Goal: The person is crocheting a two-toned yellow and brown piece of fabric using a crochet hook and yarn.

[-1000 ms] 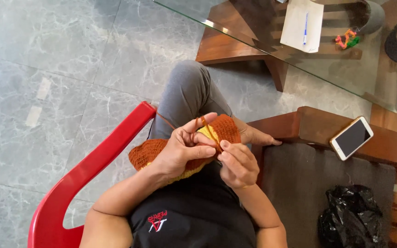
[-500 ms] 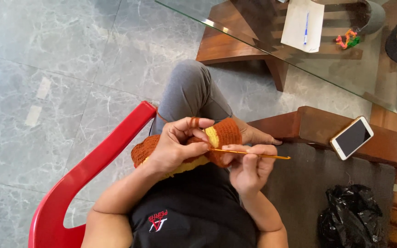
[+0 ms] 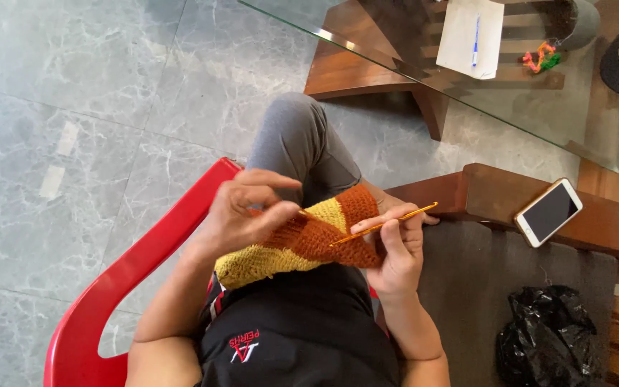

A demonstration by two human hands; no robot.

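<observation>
Since half a second ago, both hands have been lifting the work a little and spreading it, so more of the yellow band is now showing where orange was bunched before. That wider spread is exposing the working edge to the hook.

Nearest the camera, the left hand (image 3: 248, 211) is pinching the top edge of the crochet piece (image 3: 302, 244), fingers curled closed around the fabric. Just beside it, the right hand (image 3: 399, 247) is gripping the orange crochet hook (image 3: 385, 224), whose tip is touching the orange part of the piece while its handle is pointing up and away to the right. All of this is hovering above the person's lap, over the grey trouser leg (image 3: 299, 143).

Underneath, the red plastic chair (image 3: 145, 265) is carrying the person. To the right, a phone (image 3: 548, 212) is lying on a wooden armrest (image 3: 496, 197), and a black bag (image 3: 549, 344) is sitting on the dark cushion. Farther off, a glass table (image 3: 467, 93) is holding a notepad with a blue pen (image 3: 471, 36).
</observation>
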